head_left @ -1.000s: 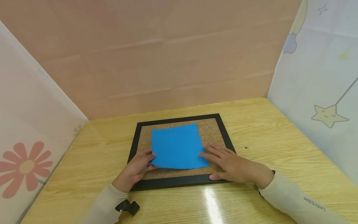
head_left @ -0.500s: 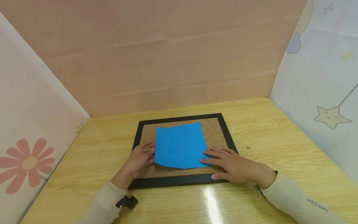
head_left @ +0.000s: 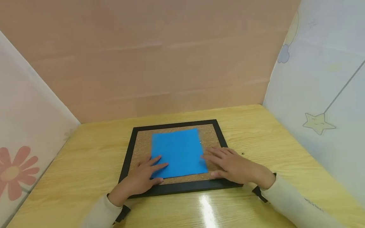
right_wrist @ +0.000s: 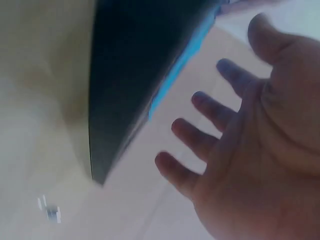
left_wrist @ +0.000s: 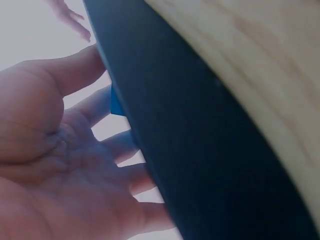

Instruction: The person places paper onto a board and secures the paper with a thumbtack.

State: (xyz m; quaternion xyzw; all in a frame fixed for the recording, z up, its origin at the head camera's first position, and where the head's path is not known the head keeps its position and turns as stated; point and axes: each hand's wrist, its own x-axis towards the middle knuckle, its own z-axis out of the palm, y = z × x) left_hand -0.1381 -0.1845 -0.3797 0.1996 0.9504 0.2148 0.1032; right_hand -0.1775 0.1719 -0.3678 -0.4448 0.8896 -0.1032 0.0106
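A blue sheet of paper [head_left: 178, 150] lies on a cork board [head_left: 209, 136] with a black frame [head_left: 185, 186]. My left hand [head_left: 142, 177] is spread over the paper's near left corner, its index and middle fingers resting on the sheet. Close to the paper's right edge is my right hand [head_left: 235, 164], fingers extended and slightly bent. In the right wrist view its fingertips [right_wrist: 165, 160] stand off the board, and the blue paper [right_wrist: 175, 72] shows as a thin strip along the frame. The left wrist view shows the left palm [left_wrist: 60, 165] behind the black frame [left_wrist: 190, 125].
The board lies on a wood-grain table [head_left: 94, 158]. A tiny dark object [head_left: 243, 153] sits on the table to the right of the board. A tan backdrop [head_left: 142, 63] stands behind, with patterned side panels at left and right.
My left hand has let go of the paper's left edge and come down over its near left corner. The paper's near edge looks flatter. My right hand has lifted slightly.
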